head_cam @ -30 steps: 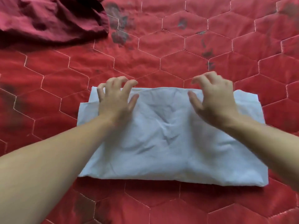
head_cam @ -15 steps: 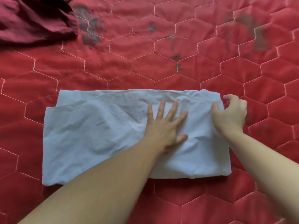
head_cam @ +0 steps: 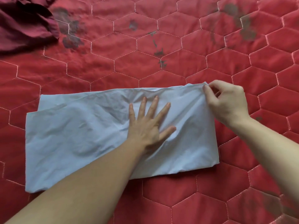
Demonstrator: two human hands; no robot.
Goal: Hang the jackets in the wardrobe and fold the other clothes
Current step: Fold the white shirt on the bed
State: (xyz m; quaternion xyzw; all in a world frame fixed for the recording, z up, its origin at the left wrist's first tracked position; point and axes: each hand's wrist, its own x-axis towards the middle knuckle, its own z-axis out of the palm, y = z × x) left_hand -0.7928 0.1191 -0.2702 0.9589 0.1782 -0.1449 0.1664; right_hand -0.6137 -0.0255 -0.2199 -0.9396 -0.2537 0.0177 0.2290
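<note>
Pale blue folded cotton garment (head_cam: pixel 77 135) now lies pinned under my flat, spread left hand (head_cam: pixel 146 125) while my right hand (head_cam: pixel 226 102) has shifted to pinch its far right corner, ready for the next fold.

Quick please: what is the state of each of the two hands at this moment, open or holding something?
Left hand: open, fingers spread, pressing flat on the pale blue garment.
Right hand: closed, pinching the garment's far right corner.
</note>
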